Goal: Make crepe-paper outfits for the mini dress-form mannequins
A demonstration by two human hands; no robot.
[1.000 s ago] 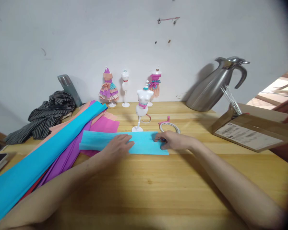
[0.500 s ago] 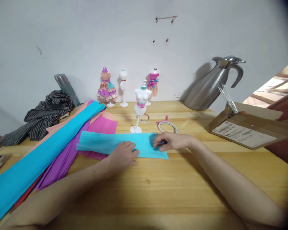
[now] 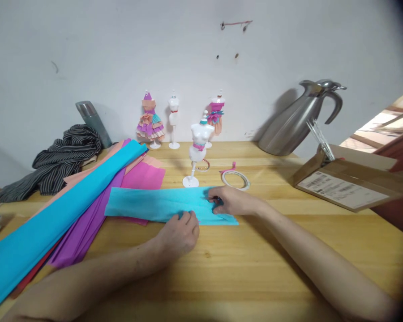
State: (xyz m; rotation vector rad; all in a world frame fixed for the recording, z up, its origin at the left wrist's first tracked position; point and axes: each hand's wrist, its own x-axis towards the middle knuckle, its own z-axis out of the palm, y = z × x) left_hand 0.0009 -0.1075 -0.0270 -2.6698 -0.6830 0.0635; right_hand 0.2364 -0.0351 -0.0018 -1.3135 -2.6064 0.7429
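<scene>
A strip of turquoise crepe paper [image 3: 147, 203] lies flat across the wooden table [image 3: 242, 268]. My left hand [image 3: 179, 233] rests at the strip's near edge, its fingers curled and their tips pinching the paper. My right hand [image 3: 230, 201] lies on the strip's right part with its fingers closed round a small dark tool, which is too small to name. A white mannequin stand [image 3: 196, 150] with a pink band is just behind the strip.
Long folded sheets of blue, purple, pink and peach paper [image 3: 63, 210] fan out at the left. A tape roll [image 3: 235, 179], three small mannequins [image 3: 173, 120], a steel jug [image 3: 295, 120], a cardboard box [image 3: 347, 185] and a striped cloth [image 3: 60, 158] stand around.
My left hand slid back from the middle of the strip to its near edge. My right hand moved left along the strip.
</scene>
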